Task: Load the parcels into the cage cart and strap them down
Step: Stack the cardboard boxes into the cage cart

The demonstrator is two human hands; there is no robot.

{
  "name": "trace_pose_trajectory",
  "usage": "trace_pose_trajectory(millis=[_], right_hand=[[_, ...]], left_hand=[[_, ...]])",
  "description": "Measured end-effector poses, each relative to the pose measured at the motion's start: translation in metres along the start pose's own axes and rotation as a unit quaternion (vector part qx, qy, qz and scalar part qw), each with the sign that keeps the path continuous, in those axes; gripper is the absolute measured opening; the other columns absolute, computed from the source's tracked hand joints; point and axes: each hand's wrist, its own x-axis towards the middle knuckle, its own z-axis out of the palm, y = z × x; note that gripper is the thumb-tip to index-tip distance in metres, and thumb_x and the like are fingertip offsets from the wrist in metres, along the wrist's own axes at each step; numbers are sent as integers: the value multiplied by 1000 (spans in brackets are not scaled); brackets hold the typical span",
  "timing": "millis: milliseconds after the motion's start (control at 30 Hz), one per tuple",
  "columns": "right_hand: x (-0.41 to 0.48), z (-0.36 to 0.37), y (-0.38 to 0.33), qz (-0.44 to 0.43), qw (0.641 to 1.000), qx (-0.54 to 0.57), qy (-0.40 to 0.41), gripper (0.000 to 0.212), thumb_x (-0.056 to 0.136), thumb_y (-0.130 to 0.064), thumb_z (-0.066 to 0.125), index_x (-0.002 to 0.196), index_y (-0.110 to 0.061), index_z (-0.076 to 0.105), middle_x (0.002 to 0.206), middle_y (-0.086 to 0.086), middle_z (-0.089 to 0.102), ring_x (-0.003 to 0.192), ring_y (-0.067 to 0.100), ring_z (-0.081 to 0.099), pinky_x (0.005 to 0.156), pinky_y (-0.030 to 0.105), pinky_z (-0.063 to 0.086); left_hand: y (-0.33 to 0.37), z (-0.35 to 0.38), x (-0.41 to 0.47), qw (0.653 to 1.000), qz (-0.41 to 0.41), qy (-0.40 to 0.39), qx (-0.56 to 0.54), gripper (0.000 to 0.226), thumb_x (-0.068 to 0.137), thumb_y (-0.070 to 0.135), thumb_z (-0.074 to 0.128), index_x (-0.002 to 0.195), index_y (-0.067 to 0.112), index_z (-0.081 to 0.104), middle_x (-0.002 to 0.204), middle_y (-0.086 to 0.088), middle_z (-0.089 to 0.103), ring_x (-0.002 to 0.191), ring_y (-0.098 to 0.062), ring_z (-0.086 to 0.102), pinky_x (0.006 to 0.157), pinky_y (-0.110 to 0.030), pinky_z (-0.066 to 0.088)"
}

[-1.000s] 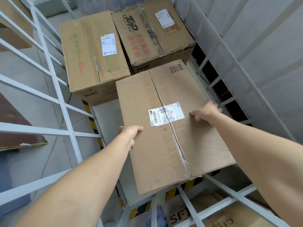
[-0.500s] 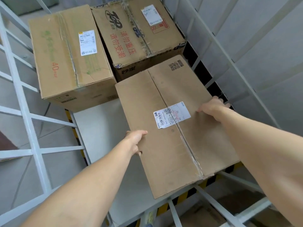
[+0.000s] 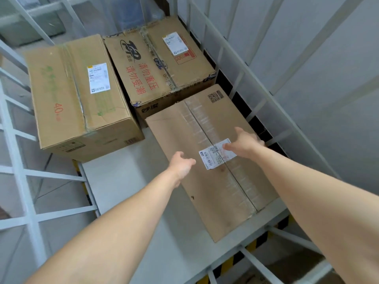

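Observation:
A flat brown parcel [image 3: 217,187] with a white label lies on the cage cart's grey floor [image 3: 127,181], against the right side rails. My left hand [image 3: 181,166] hovers over its left part with fingers spread, holding nothing. My right hand [image 3: 244,143] hovers open above the label, also free of the parcel. Two taller parcels stand at the far end: one with green print and "40" [image 3: 75,95] on the left, one with red characters [image 3: 158,64] beside it.
White cage rails [image 3: 242,78] run along the right, and more rails [image 3: 22,173] close the left side. The front rail [image 3: 254,261] crosses near me above yellow-black striping. A grey wall rises right of the cart.
Both hands have let go of the flat parcel and lifted off its edges. The parcel now lies flat on the cart floor, further in toward the far boxes.

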Motion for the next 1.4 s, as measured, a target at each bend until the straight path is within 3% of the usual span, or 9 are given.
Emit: trace_pose_trajectory(millis=[100, 267, 400, 567, 733, 933, 1033, 1200, 1400], right_hand=[[-31, -28, -20, -50, 994, -85, 50, 71, 88, -44, 59, 146, -17, 29, 143, 11, 45, 138, 29, 28, 107, 45, 24], [-102, -75, -53, -115, 971, -174, 120, 62, 87, -46, 60, 136, -17, 38, 136, 7, 48, 133, 29, 33, 109, 48, 22], [-182, -111, -79, -171, 935, -231, 207, 64, 83, -50, 63, 134, -19, 40, 131, 4, 50, 130, 26, 35, 109, 45, 22], [-315, -143, -108, -179, 907, -254, 286, 70, 83, -49, 63, 139, -20, 33, 139, 3, 40, 137, 28, 22, 112, 47, 18], [-476, -147, -122, -160, 887, -261, 345, 83, 88, -49, 59, 151, -18, 14, 154, 7, 21, 146, 30, 4, 116, 50, 6], [-646, -135, -115, -124, 852, -235, 450, 87, 88, -47, 59, 153, -19, 9, 159, 8, 13, 148, 29, 0, 116, 48, 0], [-710, -126, -96, -88, 842, -227, 482, 86, 89, -46, 58, 153, -19, 8, 160, 9, 11, 148, 29, -2, 116, 47, -2], [-789, -99, -46, -5, 841, -191, 506, 86, 89, -46, 58, 154, -19, 9, 160, 9, 12, 148, 28, -1, 116, 47, -2], [-866, -45, 37, 123, 852, -148, 487, 82, 91, -47, 54, 154, -18, 8, 160, 9, 11, 148, 29, -2, 116, 47, -2]], left_hand=[[24, -11, -28, 992, 72, 19, 103, 51, 93, 13, 53, 141, 8, 38, 140, -7, 45, 120, -22, 50, 91, -23, 38], [78, -42, -98, 941, 210, 25, 266, 47, 94, 19, 51, 139, 13, 40, 142, -7, 41, 122, -20, 48, 96, -25, 37], [119, -75, -174, 868, 323, 51, 373, 51, 93, 23, 53, 141, 15, 38, 141, -8, 41, 127, -26, 45, 108, -37, 35], [147, -120, -295, 770, 432, 111, 457, 53, 92, 24, 54, 141, 14, 36, 141, -10, 39, 128, -29, 40, 108, -42, 29], [131, -171, -430, 645, 521, 190, 525, 56, 90, 29, 55, 140, 14, 35, 141, -7, 36, 131, -27, 34, 114, -47, 15], [101, -199, -580, 502, 605, 257, 561, 74, 93, 35, 51, 151, 13, 11, 154, -11, 15, 142, -32, 12, 115, -52, 2], [87, -193, -633, 456, 655, 257, 545, 76, 91, 35, 54, 151, 14, 11, 154, -12, 14, 143, -33, 12, 115, -53, 2], [51, -165, -693, 396, 736, 219, 504, 79, 80, 33, 69, 146, 11, 31, 147, -15, 32, 137, -37, 28, 113, -55, 14], [-11, -103, -752, 368, 781, 115, 492, 78, 87, 35, 61, 150, 13, 20, 153, -12, 19, 143, -34, 14, 115, -51, 2]])
